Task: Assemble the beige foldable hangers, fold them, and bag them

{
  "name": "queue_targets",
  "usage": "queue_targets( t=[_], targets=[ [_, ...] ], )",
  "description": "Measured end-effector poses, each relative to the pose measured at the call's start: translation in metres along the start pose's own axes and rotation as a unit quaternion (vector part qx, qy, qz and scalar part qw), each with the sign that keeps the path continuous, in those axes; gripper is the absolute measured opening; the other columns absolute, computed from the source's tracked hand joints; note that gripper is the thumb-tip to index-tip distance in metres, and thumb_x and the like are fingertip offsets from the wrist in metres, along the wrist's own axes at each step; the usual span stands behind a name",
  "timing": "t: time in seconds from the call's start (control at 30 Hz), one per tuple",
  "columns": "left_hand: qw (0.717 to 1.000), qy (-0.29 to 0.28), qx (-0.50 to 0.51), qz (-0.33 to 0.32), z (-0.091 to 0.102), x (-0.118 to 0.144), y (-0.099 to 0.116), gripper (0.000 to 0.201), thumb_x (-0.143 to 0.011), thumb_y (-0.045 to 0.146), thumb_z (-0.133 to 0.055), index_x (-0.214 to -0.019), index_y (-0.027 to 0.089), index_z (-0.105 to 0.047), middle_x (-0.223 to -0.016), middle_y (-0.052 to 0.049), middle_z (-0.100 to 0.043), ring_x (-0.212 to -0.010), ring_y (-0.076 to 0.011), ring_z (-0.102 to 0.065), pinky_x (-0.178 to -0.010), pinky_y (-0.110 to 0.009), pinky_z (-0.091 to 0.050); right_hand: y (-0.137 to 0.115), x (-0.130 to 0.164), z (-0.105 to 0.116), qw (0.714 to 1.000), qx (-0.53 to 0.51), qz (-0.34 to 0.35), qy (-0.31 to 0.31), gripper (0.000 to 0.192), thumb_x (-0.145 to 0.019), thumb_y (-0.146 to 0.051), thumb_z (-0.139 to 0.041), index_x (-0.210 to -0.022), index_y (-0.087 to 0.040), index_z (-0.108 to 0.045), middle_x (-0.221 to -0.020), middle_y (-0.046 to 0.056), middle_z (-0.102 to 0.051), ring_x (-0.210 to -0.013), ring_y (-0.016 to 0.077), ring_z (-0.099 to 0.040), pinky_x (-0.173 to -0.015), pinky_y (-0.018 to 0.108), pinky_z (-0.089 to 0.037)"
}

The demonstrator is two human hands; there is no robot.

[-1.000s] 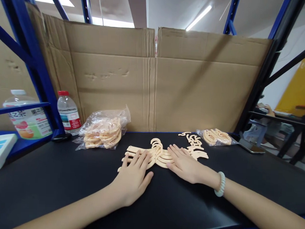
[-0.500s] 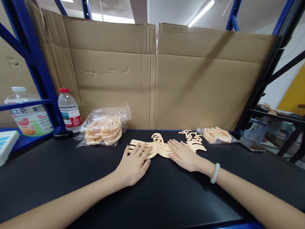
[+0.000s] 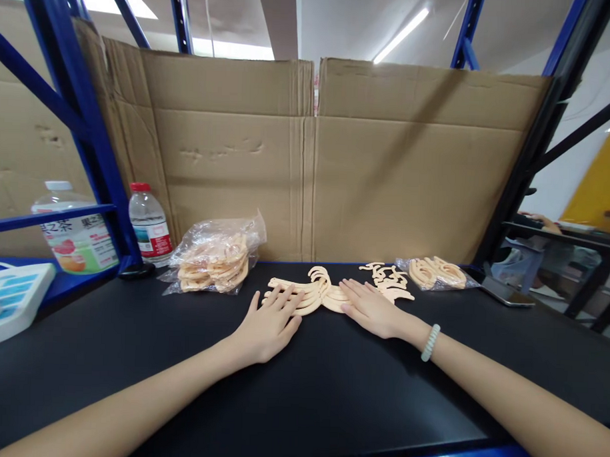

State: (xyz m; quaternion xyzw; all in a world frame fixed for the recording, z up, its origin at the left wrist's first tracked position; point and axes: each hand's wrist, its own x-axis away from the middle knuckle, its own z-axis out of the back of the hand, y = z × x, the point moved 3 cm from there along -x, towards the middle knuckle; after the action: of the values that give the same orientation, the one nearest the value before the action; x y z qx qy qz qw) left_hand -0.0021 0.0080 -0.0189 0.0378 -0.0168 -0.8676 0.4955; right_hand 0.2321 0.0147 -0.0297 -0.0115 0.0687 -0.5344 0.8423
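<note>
A fanned pile of flat beige hanger-shaped pieces (image 3: 317, 294) lies on the black table (image 3: 299, 388). My left hand (image 3: 268, 322) rests flat on the pile's left side, fingers spread. My right hand (image 3: 372, 308), with a pale bead bracelet at the wrist, lies flat on the pile's right side. Neither hand grips anything. Just beyond my right hand sits a smaller loose heap of beige pieces (image 3: 389, 283).
A clear bag of beige pieces (image 3: 214, 255) sits back left, another bag (image 3: 436, 273) back right. Two bottles (image 3: 150, 224) (image 3: 77, 230) stand by the blue rack post. Cardboard wall (image 3: 307, 162) behind. A phone (image 3: 505, 292) lies at right; a white box (image 3: 12, 298) at left.
Both hands have slid farther from me with the pile, pushing it toward the cardboard wall. The view has shifted slightly.
</note>
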Motion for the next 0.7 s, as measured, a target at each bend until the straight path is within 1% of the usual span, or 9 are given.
queue_targets(
  t=[0.17,0.27,0.33,0.4,0.47,0.53,0.6,0.67,0.7],
  targets=[
    [1.0,0.019,0.011,-0.006,-0.003,-0.002,-0.004,0.056,-0.097,0.046,-0.021,-0.148,0.025,-0.024,-0.156,-0.006,-0.017,-0.144,-0.0306,-0.012,-0.11,-0.064,-0.011,0.003,0.0,0.003,1.0,0.002,-0.01,-0.015,0.07,-0.096,-0.051,-0.013,-0.148,-0.004,-0.022,-0.154,0.016,-0.019,-0.143,0.0276,-0.016,-0.116,0.048,-0.014],
    [0.998,0.061,0.01,-0.027,0.0,0.0,-0.002,0.052,-0.097,0.038,-0.027,-0.146,0.022,-0.03,-0.154,-0.01,-0.026,-0.143,-0.0315,-0.017,-0.109,-0.065,-0.01,0.005,0.001,0.003,1.0,-0.006,-0.007,-0.003,0.069,-0.096,-0.051,-0.014,-0.148,-0.006,-0.023,-0.154,0.015,-0.02,-0.142,0.0278,-0.017,-0.115,0.049,-0.014],
    [0.99,0.108,0.013,-0.085,0.005,0.003,0.005,0.048,-0.095,0.03,-0.033,-0.142,0.02,-0.037,-0.151,-0.011,-0.034,-0.141,-0.0303,-0.023,-0.111,-0.062,-0.013,0.005,0.001,0.002,1.0,-0.014,-0.006,0.006,0.069,-0.096,-0.052,-0.015,-0.148,-0.007,-0.024,-0.153,0.015,-0.022,-0.142,0.0282,-0.018,-0.115,0.05,-0.015],
    [0.974,0.135,0.027,-0.181,0.011,0.01,0.016,0.045,-0.093,0.024,-0.038,-0.138,0.019,-0.042,-0.146,-0.011,-0.041,-0.138,-0.0276,-0.03,-0.112,-0.056,-0.021,0.004,0.002,0.001,1.0,-0.018,-0.006,0.012,0.069,-0.096,-0.054,-0.015,-0.148,-0.008,-0.024,-0.153,0.015,-0.022,-0.142,0.0282,-0.018,-0.115,0.051,-0.015],
    [0.953,0.125,0.049,-0.273,0.015,0.019,0.028,0.043,-0.092,0.021,-0.041,-0.135,0.02,-0.046,-0.142,-0.01,-0.047,-0.134,-0.0249,-0.037,-0.112,-0.048,-0.029,0.004,0.002,0.003,0.999,-0.022,-0.008,0.024,0.068,-0.097,-0.054,-0.016,-0.148,-0.01,-0.025,-0.153,0.014,-0.022,-0.142,0.0277,-0.017,-0.114,0.051,-0.014],
    [0.938,0.097,0.066,-0.328,0.017,0.026,0.038,0.04,-0.092,0.02,-0.043,-0.131,0.021,-0.05,-0.138,-0.008,-0.051,-0.131,-0.0235,-0.041,-0.11,-0.043,-0.033,0.009,0.001,0.01,0.998,-0.024,-0.013,0.054,0.066,-0.097,-0.052,-0.017,-0.147,-0.01,-0.027,-0.153,0.012,-0.024,-0.142,0.0267,-0.017,-0.114,0.05,-0.015],
    [0.93,0.074,0.079,-0.352,0.018,0.031,0.044,0.038,-0.092,0.02,-0.044,-0.129,0.022,-0.053,-0.136,-0.007,-0.053,-0.128,-0.0231,-0.045,-0.109,-0.042,-0.036,0.021,0.001,0.021,0.994,-0.003,-0.028,0.101,0.061,-0.098,-0.048,-0.021,-0.145,-0.011,-0.032,-0.151,0.011,-0.03,-0.141,0.0251,-0.024,-0.114,0.046,-0.02],
    [0.928,0.061,0.092,-0.357,0.018,0.033,0.046,0.036,-0.092,0.019,-0.045,-0.127,0.022,-0.054,-0.133,-0.007,-0.056,-0.124,-0.0226,-0.05,-0.107,-0.041,-0.038,0.042,0.003,0.034,0.987,0.041,-0.057,0.148,0.051,-0.098,-0.04,-0.027,-0.139,-0.014,-0.044,-0.143,0.01,-0.045,-0.133,0.0227,-0.038,-0.11,0.038,-0.029],
    [0.928,0.057,0.099,-0.356,0.018,0.033,0.045,0.036,-0.092,0.019,-0.045,-0.126,0.021,-0.055,-0.131,-0.007,-0.057,-0.122,-0.0223,-0.052,-0.106,-0.04,-0.04,0.056,0.005,0.039,0.982,0.066,-0.083,0.159,0.045,-0.098,-0.035,-0.03,-0.132,-0.016,-0.052,-0.135,0.009,-0.055,-0.126,0.021,-0.047,-0.105,0.033,-0.035]
  ],
)
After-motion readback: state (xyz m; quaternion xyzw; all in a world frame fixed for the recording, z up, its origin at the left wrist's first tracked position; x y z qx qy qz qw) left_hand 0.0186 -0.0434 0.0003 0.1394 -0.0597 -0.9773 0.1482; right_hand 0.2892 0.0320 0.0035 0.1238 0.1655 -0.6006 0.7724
